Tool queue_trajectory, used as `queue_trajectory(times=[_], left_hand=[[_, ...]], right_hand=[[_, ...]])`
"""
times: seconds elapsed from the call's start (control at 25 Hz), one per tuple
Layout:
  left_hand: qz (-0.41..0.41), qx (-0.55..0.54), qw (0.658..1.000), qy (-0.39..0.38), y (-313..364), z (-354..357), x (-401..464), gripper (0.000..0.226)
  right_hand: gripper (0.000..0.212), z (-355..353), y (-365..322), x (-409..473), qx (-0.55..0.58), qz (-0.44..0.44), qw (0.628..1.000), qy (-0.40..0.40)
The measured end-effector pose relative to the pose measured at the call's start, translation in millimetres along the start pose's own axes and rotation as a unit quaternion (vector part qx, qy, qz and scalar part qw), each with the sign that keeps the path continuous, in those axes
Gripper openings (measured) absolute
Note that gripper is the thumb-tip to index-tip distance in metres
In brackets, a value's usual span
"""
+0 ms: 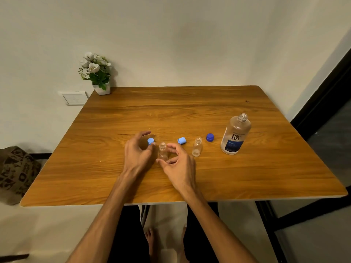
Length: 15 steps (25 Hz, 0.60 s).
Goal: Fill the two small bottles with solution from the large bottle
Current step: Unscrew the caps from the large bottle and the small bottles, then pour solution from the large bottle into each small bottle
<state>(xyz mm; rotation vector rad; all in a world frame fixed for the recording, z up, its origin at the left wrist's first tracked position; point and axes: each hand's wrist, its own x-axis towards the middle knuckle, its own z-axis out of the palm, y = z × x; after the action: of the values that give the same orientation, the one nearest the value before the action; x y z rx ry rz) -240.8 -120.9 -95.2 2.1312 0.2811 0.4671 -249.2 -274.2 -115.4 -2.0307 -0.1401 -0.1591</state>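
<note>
Head view: both our hands sit round the left vial (162, 151), uncapped, upright mid-table (171, 111). Left hand (137, 152) is loosely curled just beside it; right hand (178, 164) has fingertips at its side, and whether it's gripped or only touched we can't tell. Second vial (197, 147) and big bottle (236, 134) stand open to the right, caps (150, 141) (182, 140) (210, 137) loose between. Risk: a wrist could knock an open vial over, or pouring from that wide neck overshoots. Vial fill levels are unreadable; clear glass.
</note>
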Motion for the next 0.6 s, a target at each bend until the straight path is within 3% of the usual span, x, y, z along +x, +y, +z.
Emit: queue_trajectory(times=[0.12,0.24,0.32,0.44,0.52,0.6], left_hand=[[0.066,-0.043,0.991,0.107,11.2,-4.0,-15.9,0.025],[0.137,-0.086,0.974,0.161,39.4,2.7,-34.5,0.014],[0.189,-0.095,0.966,0.147,68.7,16.2,-52.1,0.014],[0.222,-0.077,0.967,0.099,93.5,55.1,-68.0,0.019],[0.181,-0.062,0.98,0.062,94.8,82.1,-67.4,0.037],[0.117,-0.038,0.992,0.031,92.8,100.8,-62.6,0.058]], right_hand=[[0.055,-15.9,2.8,-9.3,0.019,-0.002,1.0,-0.003],[0.031,-43.7,6.4,-20.5,0.039,-0.038,0.997,0.058],[0.016,-70.5,9.7,-21.8,0.071,-0.058,0.987,0.132],[0.011,-116.9,18.9,-10.6,0.093,-0.04,0.963,0.25],[0.019,-141.2,28.5,2.2,0.084,-0.023,0.945,0.316],[0.043,-155.8,39.4,17.9,0.043,-0.005,0.938,0.343]])
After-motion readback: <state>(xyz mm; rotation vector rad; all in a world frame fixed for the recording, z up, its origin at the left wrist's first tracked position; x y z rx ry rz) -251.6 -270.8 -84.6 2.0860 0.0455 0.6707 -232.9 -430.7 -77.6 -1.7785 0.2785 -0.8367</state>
